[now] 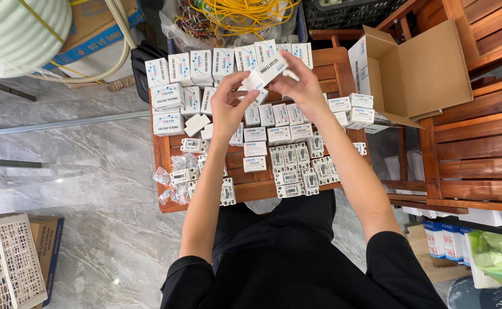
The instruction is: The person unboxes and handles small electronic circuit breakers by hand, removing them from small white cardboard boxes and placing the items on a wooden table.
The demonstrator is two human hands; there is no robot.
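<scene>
Both hands are raised over a low wooden slatted table. Between them is a small white carton with blue print. My left hand pinches its near end and my right hand grips its far end. Under the hands lie rows of the same white cartons along the far edge. Several unboxed white circuit-breaker units are grouped at the near right. Crumpled clear plastic bags lie at the near left corner.
An open brown cardboard box rests on a wooden chair to the right. Yellow cable coils sit beyond the table. A white plastic basket stands on the marble floor at lower left. Boxes and a green bag sit lower right.
</scene>
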